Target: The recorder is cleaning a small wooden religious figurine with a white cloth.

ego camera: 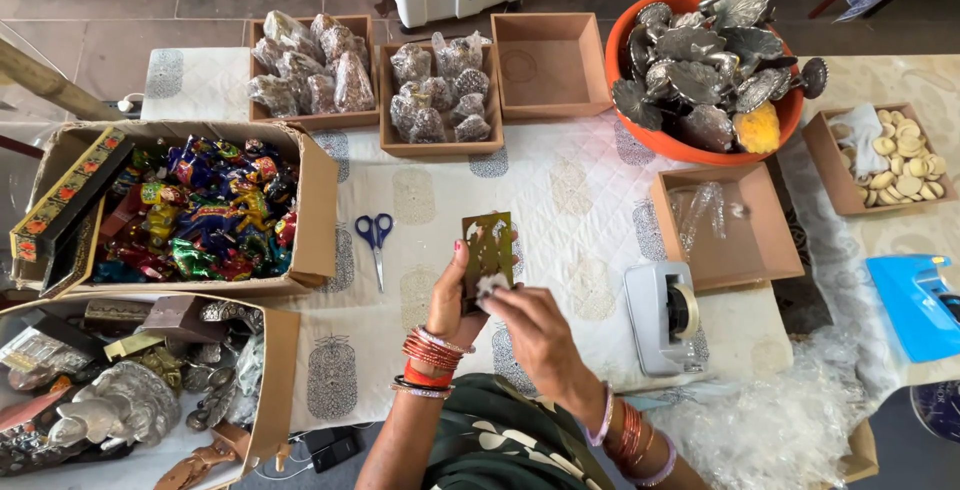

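My left hand (452, 295) holds a small flat brass-coloured cut-out plaque (488, 248) upright above the white patterned cloth (420, 190). My right hand (525, 325) pinches a small white wad (490, 285) against the plaque's lower edge. Both wrists wear red and pink bangles. Blue-handled scissors (375, 235) lie on the cloth just left of my left hand. A grey tape dispenser (662, 315) stands to the right of my right hand.
A cardboard box of colourful figurines (210, 210) sits at left, a box of metal figures (120, 390) below it. Trays of wrapped items (310, 70) (438, 90), an empty tray (550, 65), an orange bowl of metal leaf dishes (700, 70), a tray of discs (895, 160) and clear plastic wrap (780, 420).
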